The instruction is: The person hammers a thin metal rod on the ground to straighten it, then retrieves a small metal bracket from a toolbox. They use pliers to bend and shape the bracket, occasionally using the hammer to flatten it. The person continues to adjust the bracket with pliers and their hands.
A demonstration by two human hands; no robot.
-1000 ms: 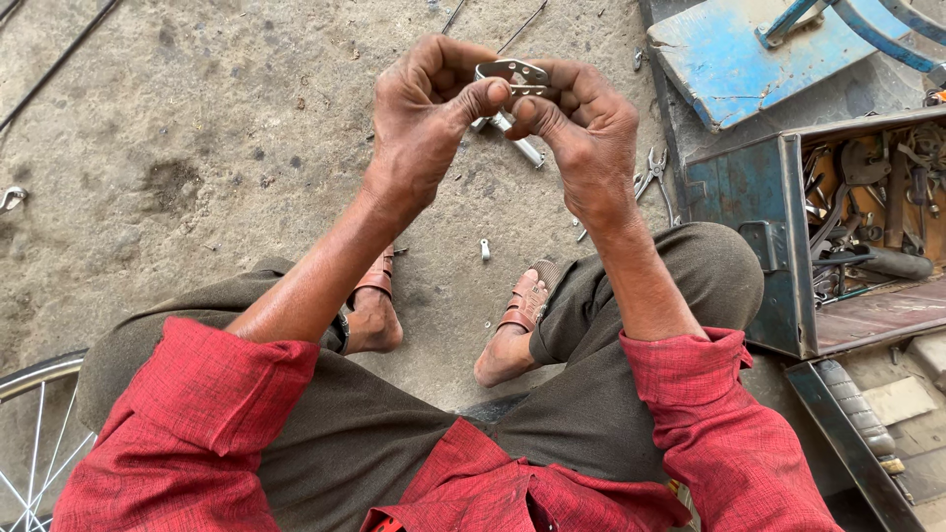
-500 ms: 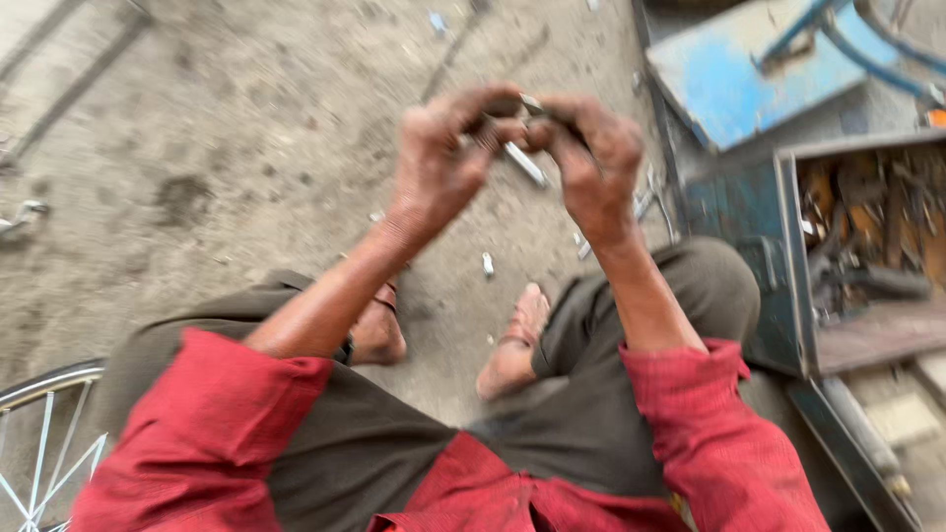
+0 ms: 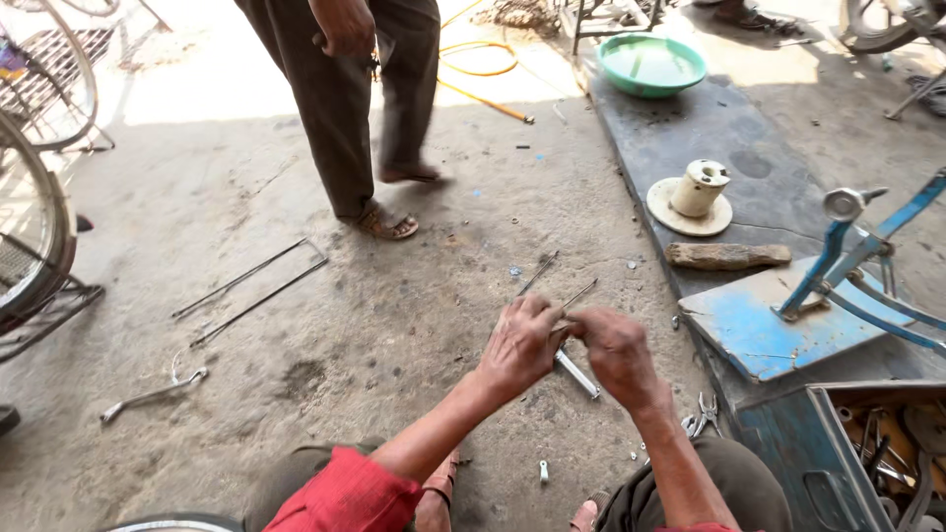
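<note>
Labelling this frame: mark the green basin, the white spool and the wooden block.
Green basin (image 3: 690,76), head view, on its right rim.
White spool (image 3: 698,189), head view, on its upright core.
Wooden block (image 3: 727,256), head view, on its middle.

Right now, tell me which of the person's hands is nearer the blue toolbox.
Right. The right hand sits just left of and above the blue toolbox at the lower right. The left hand lies further left, beyond the right one.

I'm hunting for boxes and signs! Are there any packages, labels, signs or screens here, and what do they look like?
No packages, labels, signs or screens show.
Nearest to one: an open blue metal toolbox at lower right, holding tools.
Both hands hold a small metal part, not a package.
</note>
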